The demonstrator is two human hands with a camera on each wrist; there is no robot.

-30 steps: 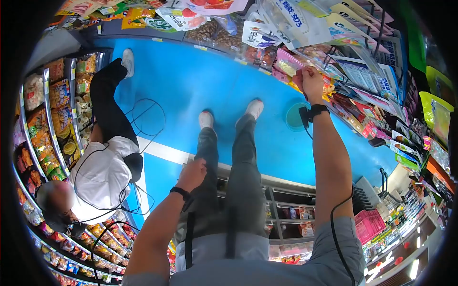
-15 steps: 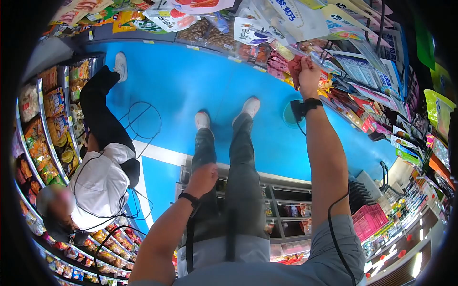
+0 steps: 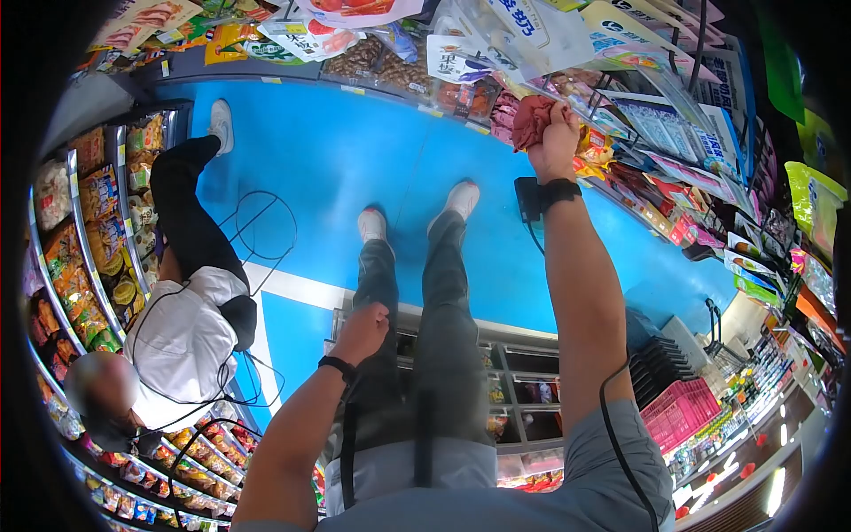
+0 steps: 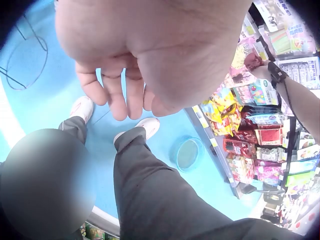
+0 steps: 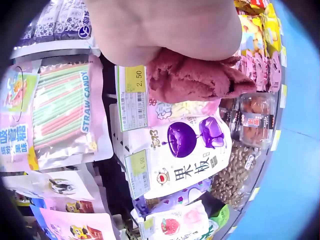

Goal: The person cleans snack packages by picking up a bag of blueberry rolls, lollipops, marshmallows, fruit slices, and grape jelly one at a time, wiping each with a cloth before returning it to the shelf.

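Note:
My right hand (image 3: pixel 555 149) grips a crumpled reddish-brown cloth (image 3: pixel 532 122) in front of the hanging snack packs. In the right wrist view the cloth (image 5: pixel 195 80) bulges out below the palm, and the curled fingers are mostly hidden. Right beside it are a price tag (image 5: pixel 134 80) and a pink pack (image 5: pixel 165 111); a white pouch with purple fruit pictures (image 5: pixel 192 150) hangs just below. My left hand (image 3: pixel 362 332) hangs over my left thigh holding nothing. Its fingers (image 4: pixel 116 97) droop loosely in the left wrist view.
A blue basin (image 4: pixel 188 154) stands on the floor by the shelf edge. To the left, a person in a white shirt (image 3: pixel 182 341) crouches beside shelves of bagged snacks, near a thin wire stand (image 3: pixel 266 226). Pink baskets (image 3: pixel 678 415) are stacked at the right.
My right hand has moved slightly left and away from the hanging packs, bringing more of the cloth into sight. The left hand moved right, then slightly back.

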